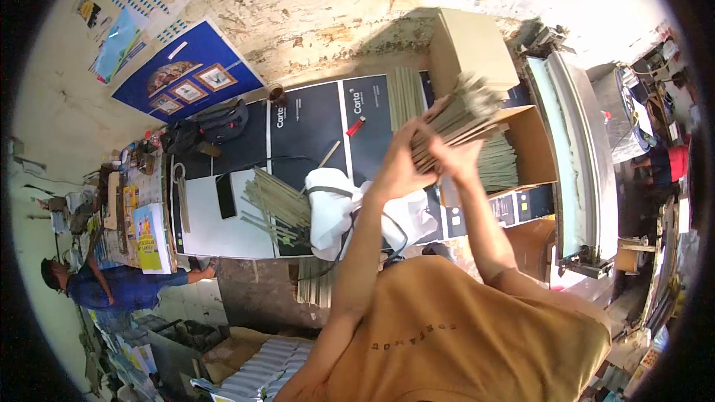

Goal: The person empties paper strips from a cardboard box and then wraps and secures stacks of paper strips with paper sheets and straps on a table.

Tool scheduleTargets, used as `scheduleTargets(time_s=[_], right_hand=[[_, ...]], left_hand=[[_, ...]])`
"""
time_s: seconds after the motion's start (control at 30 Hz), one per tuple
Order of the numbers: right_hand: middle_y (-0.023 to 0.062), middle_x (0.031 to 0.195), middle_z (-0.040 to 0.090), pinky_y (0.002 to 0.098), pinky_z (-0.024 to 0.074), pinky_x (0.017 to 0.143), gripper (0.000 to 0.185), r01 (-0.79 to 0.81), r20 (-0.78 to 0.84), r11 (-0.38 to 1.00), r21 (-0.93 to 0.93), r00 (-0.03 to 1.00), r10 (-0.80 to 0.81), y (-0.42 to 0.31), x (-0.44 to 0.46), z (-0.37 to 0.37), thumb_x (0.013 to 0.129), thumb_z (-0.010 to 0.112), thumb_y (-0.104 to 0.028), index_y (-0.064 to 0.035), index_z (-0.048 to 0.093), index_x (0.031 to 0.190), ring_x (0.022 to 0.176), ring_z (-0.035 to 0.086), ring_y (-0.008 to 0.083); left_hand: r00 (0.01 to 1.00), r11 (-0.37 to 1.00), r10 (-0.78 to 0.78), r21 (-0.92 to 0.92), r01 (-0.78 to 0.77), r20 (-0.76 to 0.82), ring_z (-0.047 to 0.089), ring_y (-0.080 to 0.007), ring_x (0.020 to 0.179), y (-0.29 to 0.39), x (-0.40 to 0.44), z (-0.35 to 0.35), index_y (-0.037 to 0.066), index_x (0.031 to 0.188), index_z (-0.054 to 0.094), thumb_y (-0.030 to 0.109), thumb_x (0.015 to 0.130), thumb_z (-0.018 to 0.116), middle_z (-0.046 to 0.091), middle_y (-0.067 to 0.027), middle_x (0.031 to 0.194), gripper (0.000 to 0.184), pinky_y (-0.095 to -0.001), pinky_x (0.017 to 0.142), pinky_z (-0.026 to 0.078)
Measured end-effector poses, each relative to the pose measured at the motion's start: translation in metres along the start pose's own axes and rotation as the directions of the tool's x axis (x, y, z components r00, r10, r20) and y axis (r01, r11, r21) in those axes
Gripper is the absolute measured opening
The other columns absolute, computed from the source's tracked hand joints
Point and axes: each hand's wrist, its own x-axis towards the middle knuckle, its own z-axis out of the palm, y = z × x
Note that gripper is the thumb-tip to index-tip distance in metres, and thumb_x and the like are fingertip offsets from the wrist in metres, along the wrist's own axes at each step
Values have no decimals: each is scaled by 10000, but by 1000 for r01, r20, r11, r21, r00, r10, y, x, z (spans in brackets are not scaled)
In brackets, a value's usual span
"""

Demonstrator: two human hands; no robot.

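Observation:
A thick bundle of thin grey-green strips (465,110) is held up between my two hands, in front of an open cardboard box (532,141). My left hand (404,164) wraps round the bundle's near end. My right hand (456,158) grips its lower side, close to the left one. More strips (497,164) stand inside the box. Another flat stack of strips (404,97) lies on the dark table (313,130). A loose pile of strips (279,201) rests farther left, beside a white plastic bag (331,212).
A closed carton (473,52) stands behind the open box. A phone (225,195), scissors (180,179) and a red cutter (356,126) lie on the table. A long machine (577,156) is at the right. A person in blue (112,288) is at the far left.

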Motion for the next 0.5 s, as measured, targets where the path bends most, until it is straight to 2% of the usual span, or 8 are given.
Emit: scheduleTargets(time_s=[0.03, 0.07, 0.1, 0.13, 0.2, 0.33, 0.43, 0.5], right_hand=[[51, 919, 641, 305, 526, 766, 439, -69, -84, 989, -129, 995, 58, 31, -17, -4, 647, 797, -113, 0, 601, 1023, 828, 615, 144], [55, 951, 651, 300, 525, 779, 459, -94, -33, 990, -101, 995, 91, 50, -27, -6, 637, 801, -115, 0, 598, 1031, 847, 619, 140], [64, 984, 661, 290, 521, 793, 520, -146, -39, 989, 8, 989, 146, 65, -39, -1, 636, 801, -119, 1, 571, 1087, 878, 626, 134], [70, 994, 669, 286, 519, 801, 580, -2, -3, 981, -193, 1000, 2, 88, -43, -1, 641, 792, -114, 5, 533, 1145, 889, 633, 121], [90, 987, 673, 291, 520, 804, 629, 0, -29, 997, -74, 1000, -2, 99, -53, 8, 646, 801, -128, 11, 495, 1177, 876, 650, 140], [148, 1039, 653, 323, 518, 830, 642, 63, 17, 965, -255, 998, -61, 133, -66, 16, 673, 816, -230, 3, 472, 1162, 929, 662, 230], [165, 1118, 623, 342, 502, 872, 647, 101, 61, 972, -212, 994, -90, 156, -73, 14, 685, 802, -245, -5, 461, 1180, 1007, 638, 255], [176, 1189, 591, 342, 485, 907, 660, 48, 77, 974, -223, 997, -31, 166, -81, 16, 699, 787, -256, -11, 450, 1211, 1059, 616, 270]], left_hand=[[973, 907, -28, -404, 121, 228, 392, -312, 1308, -6, -8, -13, -17, 1415, 258, 108, 585, 800, 404, -211, 1392, 999, -382, 1078, 316], [935, 674, -110, -666, 320, 338, 312, -297, 1362, -25, -13, -17, -23, 1440, 214, 151, 581, 829, 328, -191, 1452, 1071, -377, 1106, 270], [987, 797, -86, -586, 150, 136, 316, -305, 1359, -44, -21, -19, -28, 1438, 215, 173, 574, 847, 322, -197, 1453, 1089, -381, 1105, 274], [998, 889, -26, -458, -7, -65, 321, -312, 1357, -54, -24, -18, -33, 1435, 216, 196, 568, 865, 315, -204, 1455, 1107, -384, 1104, 279], [986, 977, 69, -191, -98, -155, 317, -313, 1358, -33, -21, -7, -22, 1435, 221, 225, 564, 885, 302, -215, 1459, 1122, -391, 1106, 281], [964, 986, -113, -147, 79, -239, 612, -228, 1039, -50, -16, 23, -18, 1271, 459, 141, 544, 891, 593, -144, 1178, 860, -341, 912, 498], [932, 980, -26, -193, -48, -363, 630, -217, 981, -51, -23, 25, -10, 1202, 509, 111, 539, 885, 610, -129, 1127, 773, -349, 882, 513], [932, 974, -85, -225, 4, -353, 630, -220, 987, -93, -36, 35, -5, 1200, 512, 116, 546, 881, 610, -136, 1128, 761, -352, 884, 512]])
